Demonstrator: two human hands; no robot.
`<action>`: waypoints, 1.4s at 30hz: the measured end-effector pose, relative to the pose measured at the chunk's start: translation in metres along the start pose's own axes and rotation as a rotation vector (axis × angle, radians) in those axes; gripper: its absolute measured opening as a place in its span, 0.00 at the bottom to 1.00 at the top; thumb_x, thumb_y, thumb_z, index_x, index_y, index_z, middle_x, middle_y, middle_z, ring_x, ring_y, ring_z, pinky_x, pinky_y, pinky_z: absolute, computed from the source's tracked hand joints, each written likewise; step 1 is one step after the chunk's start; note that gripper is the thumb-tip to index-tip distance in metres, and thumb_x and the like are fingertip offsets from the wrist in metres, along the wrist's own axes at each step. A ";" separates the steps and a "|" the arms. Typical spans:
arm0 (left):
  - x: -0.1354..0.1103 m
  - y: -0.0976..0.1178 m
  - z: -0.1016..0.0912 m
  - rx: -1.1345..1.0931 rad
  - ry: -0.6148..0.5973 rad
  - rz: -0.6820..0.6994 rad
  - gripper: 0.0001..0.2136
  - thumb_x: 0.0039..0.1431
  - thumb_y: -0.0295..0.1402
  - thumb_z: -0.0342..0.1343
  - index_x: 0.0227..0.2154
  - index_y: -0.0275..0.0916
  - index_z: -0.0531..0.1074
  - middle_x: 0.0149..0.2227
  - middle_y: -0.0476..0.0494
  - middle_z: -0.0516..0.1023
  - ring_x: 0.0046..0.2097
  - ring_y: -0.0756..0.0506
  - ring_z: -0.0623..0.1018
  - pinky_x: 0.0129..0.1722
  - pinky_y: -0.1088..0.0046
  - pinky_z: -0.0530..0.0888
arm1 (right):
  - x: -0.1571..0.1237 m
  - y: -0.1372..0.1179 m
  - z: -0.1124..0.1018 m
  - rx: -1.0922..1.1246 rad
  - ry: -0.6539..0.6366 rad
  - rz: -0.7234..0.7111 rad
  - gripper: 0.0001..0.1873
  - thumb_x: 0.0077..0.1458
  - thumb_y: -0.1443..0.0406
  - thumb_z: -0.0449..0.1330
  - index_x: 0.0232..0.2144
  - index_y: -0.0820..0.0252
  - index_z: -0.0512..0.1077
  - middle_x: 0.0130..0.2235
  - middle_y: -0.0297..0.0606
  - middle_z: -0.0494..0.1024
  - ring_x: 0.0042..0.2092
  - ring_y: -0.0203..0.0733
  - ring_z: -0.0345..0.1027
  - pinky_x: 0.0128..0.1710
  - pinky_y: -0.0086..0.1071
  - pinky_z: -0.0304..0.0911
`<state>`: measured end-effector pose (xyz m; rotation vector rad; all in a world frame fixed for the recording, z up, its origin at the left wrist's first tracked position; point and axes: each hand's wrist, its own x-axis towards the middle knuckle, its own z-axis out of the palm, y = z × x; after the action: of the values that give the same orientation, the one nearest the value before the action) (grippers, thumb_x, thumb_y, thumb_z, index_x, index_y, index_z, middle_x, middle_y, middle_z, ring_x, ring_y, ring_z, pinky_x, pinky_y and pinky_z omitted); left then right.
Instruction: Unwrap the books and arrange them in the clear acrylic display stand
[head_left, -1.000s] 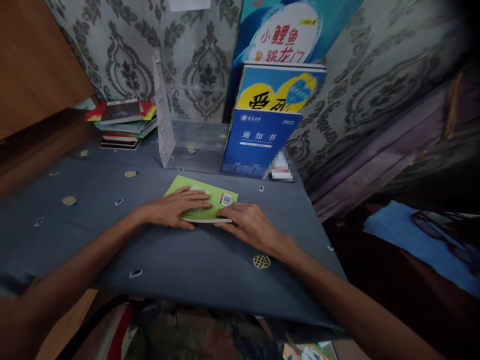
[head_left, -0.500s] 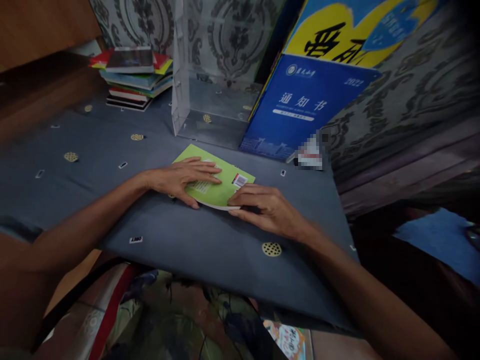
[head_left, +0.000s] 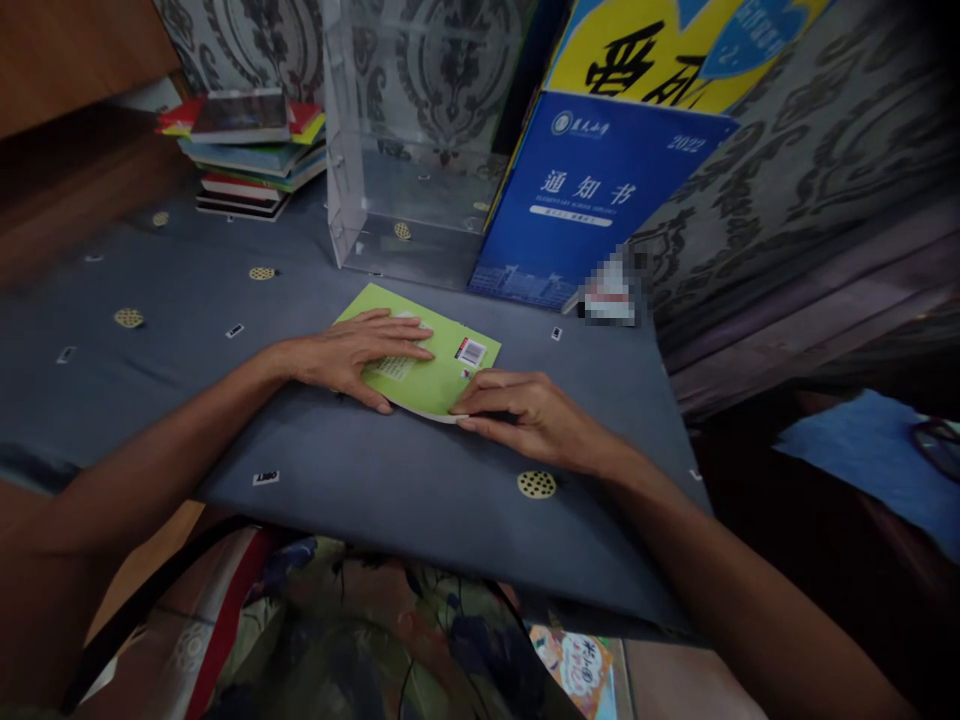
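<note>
Steadies green book [head_left: 444, 350] on cloth [head_left: 405, 490], below clear rack [head_left: 420, 250] at twelve o'clock, with left hand [head_left: 341, 353] splayed flat at nine and right hand [head_left: 534, 415] clamped on its edge at five, apparently at gripping step, and next likely needs firm pinch, lighter palm.

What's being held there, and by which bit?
The right grip pinches the green paperback at its near right corner, thumb against fingers. The left grip lies spread over its left part.
</note>
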<state>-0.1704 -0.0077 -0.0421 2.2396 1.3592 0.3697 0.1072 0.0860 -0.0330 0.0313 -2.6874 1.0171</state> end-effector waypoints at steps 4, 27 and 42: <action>-0.001 0.000 -0.002 0.076 -0.064 0.013 0.37 0.57 0.53 0.61 0.67 0.51 0.59 0.72 0.45 0.53 0.72 0.36 0.50 0.69 0.53 0.42 | 0.000 -0.001 0.000 0.031 0.005 -0.020 0.13 0.68 0.62 0.55 0.40 0.61 0.78 0.38 0.42 0.80 0.40 0.39 0.75 0.41 0.32 0.69; -0.001 0.002 -0.003 0.100 -0.076 0.005 0.37 0.58 0.54 0.59 0.67 0.51 0.57 0.73 0.46 0.51 0.73 0.37 0.48 0.70 0.54 0.40 | -0.004 -0.007 0.006 -0.204 -0.037 -0.131 0.14 0.70 0.63 0.52 0.37 0.63 0.75 0.36 0.41 0.76 0.39 0.41 0.71 0.47 0.38 0.67; -0.011 -0.025 -0.017 0.189 0.166 -0.290 0.31 0.68 0.53 0.44 0.67 0.40 0.58 0.72 0.37 0.53 0.72 0.36 0.53 0.68 0.52 0.52 | -0.012 -0.015 0.012 -0.511 -0.091 0.002 0.10 0.68 0.67 0.52 0.35 0.60 0.72 0.37 0.39 0.74 0.39 0.41 0.67 0.34 0.32 0.63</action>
<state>-0.2027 -0.0030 -0.0410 2.1521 1.8471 0.3423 0.1173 0.0659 -0.0350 -0.0248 -2.9450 0.3105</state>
